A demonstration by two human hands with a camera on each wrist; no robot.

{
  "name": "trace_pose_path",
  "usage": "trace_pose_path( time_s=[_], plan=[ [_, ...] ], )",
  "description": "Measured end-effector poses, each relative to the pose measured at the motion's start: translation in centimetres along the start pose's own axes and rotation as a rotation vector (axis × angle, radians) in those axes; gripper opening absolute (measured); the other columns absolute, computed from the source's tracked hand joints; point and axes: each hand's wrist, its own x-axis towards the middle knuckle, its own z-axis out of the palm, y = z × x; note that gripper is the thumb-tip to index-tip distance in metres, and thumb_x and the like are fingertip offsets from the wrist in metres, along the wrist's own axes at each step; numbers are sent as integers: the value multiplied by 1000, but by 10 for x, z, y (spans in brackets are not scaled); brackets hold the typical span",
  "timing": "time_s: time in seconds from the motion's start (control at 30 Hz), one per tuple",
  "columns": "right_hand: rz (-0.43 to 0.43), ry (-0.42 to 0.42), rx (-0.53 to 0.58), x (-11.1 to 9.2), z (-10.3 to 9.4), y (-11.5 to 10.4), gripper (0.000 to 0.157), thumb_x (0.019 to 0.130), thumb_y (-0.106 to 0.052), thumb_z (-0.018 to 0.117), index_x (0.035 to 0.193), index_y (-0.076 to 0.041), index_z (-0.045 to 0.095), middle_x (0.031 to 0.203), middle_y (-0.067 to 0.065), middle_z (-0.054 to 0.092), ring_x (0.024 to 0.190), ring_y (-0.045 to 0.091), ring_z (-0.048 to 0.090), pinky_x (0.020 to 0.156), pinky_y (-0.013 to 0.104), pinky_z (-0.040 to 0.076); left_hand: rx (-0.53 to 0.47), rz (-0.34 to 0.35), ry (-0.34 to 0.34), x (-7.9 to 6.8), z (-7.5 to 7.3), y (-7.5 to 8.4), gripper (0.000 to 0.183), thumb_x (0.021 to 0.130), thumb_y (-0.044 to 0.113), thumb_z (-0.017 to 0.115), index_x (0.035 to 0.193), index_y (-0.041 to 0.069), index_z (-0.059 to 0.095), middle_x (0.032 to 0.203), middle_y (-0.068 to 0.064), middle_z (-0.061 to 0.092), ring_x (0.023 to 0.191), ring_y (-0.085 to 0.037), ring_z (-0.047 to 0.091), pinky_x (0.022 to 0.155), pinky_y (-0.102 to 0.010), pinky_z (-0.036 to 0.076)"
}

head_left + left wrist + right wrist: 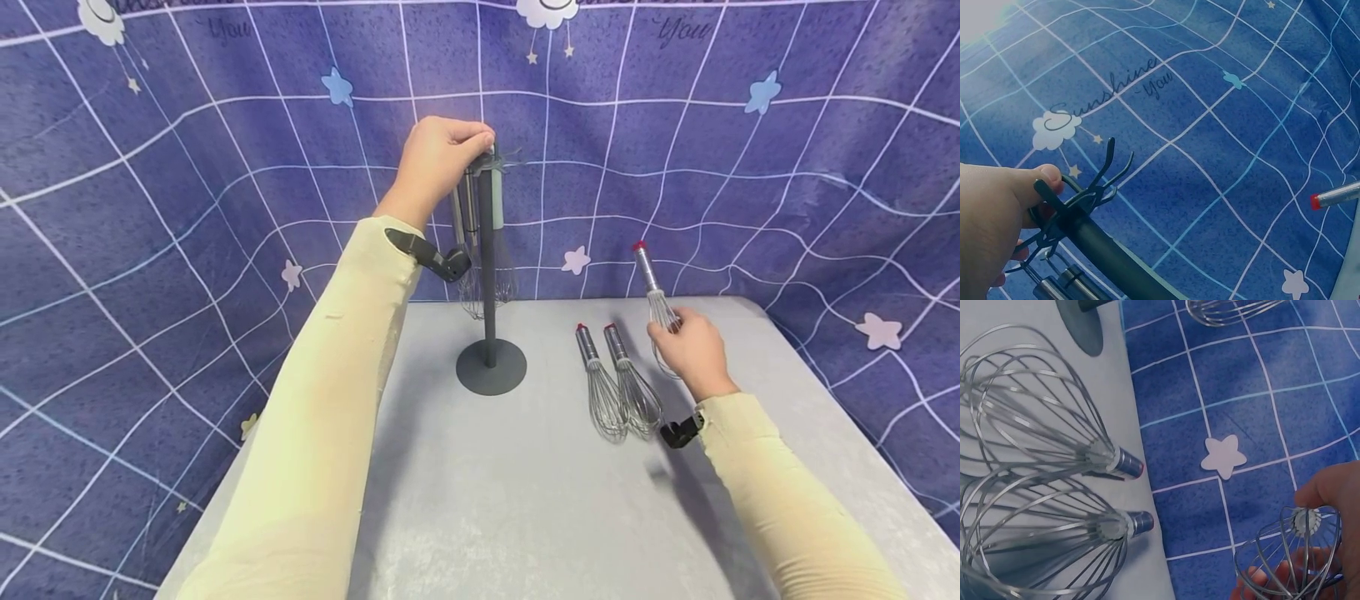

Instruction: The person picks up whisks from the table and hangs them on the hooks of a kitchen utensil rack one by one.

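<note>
My left hand (pixel 442 154) pinches the top of a dark grey utensil stand (pixel 489 275), thumb and fingers at its hooks. In the left wrist view the left thumb (pixel 1047 175) lies against a hook beside the post, and other fingers are partly hidden. From the hooks hang utensils with metal handles (pixel 468 204) and a whisk with a pale green handle (pixel 498 200). My right hand (pixel 693 350) grips a metal whisk (pixel 651 279) around its wires, its red-tipped handle pointing up and away. The right wrist view shows the fingers wrapped about the wire loops (pixel 1291 556).
Two more red-tipped whisks (pixel 600 387) (pixel 633 383) lie side by side on the white table (pixel 480 500), between the stand's round base (pixel 491 379) and my right hand. A blue cloth (pixel 637 133) with a grid and stars hangs behind and at both sides.
</note>
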Motion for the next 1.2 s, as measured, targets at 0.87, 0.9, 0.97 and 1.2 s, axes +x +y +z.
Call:
trace_pose_path(
  time_s=[0.87,0.9,0.97,1.2],
  plan=[
    [-103,101,188,1,-4,-39,50,94,-36,63,133,-5,63,117,20,67,101,38,62,92,56,46,78,27,60,-1,6,-3,27,98,46,63,116,33,78,118,15,72,121,-5,61,109,-28,37],
    [-103,106,191,1,-4,-41,51,94,-36,63,134,-5,63,117,20,67,99,37,63,91,55,46,80,33,64,-1,7,-4,26,98,46,63,115,34,78,117,16,72,121,-4,61,109,-27,36],
    [-104,115,198,0,-4,-45,52,94,-37,63,136,-6,62,115,19,68,95,35,64,89,54,47,86,49,74,-1,8,-5,26,98,46,63,114,33,79,115,16,73,119,-4,61,109,-27,36],
    [-132,132,239,1,-3,-56,50,96,-37,62,139,-11,59,107,12,72,88,28,67,83,46,48,94,71,96,-2,9,-7,25,99,45,62,113,33,79,113,16,74,116,-3,63,106,-26,38]
  ],
)
